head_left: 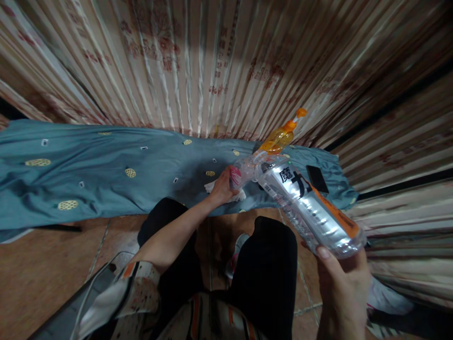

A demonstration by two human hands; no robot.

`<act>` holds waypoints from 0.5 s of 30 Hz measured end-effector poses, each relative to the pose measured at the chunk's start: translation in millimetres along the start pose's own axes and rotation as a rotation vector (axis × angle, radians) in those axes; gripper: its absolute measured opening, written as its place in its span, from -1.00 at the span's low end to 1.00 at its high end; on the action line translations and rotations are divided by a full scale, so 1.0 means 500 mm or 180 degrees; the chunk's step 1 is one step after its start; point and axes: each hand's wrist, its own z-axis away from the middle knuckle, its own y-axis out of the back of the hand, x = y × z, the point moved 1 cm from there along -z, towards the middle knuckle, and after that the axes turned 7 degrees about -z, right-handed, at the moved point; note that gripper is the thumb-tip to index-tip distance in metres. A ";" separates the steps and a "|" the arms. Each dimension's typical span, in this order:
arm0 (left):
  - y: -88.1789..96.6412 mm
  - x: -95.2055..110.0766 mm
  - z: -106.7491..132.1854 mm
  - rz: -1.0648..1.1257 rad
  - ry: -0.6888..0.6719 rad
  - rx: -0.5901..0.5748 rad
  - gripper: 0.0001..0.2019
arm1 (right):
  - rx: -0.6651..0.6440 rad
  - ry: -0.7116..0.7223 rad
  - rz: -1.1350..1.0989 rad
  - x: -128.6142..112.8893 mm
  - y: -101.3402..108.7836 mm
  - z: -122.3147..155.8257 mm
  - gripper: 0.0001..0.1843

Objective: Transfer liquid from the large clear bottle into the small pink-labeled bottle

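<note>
My right hand grips the base end of a large clear plastic bottle with a silver and orange label. The bottle is tilted, its neck end pointing up and to the left. My left hand is closed around a smaller clear plastic container with a pink patch at its near end. The two lie close together over the cloth; whether they touch I cannot tell. Just behind them is an orange pump bottle, and a white tissue lies under my left hand.
A teal cloth with pineapple prints covers the long, narrow surface before me. On its right part lies a black phone. Pleated curtains hang behind and to the right. My knees are against the front edge, above a tiled floor.
</note>
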 end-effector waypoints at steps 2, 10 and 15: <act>-0.001 -0.003 -0.001 -0.0001 -0.0031 0.0024 0.10 | -0.0018 0.0003 0.0048 0.002 0.002 -0.001 0.13; -0.008 -0.019 -0.004 0.0025 -0.0145 0.0088 0.09 | -0.0001 -0.0030 0.0013 0.003 0.006 -0.003 0.15; -0.012 -0.025 -0.005 -0.0030 -0.0195 0.0052 0.10 | 0.0071 -0.0032 0.0007 0.001 0.002 0.000 0.04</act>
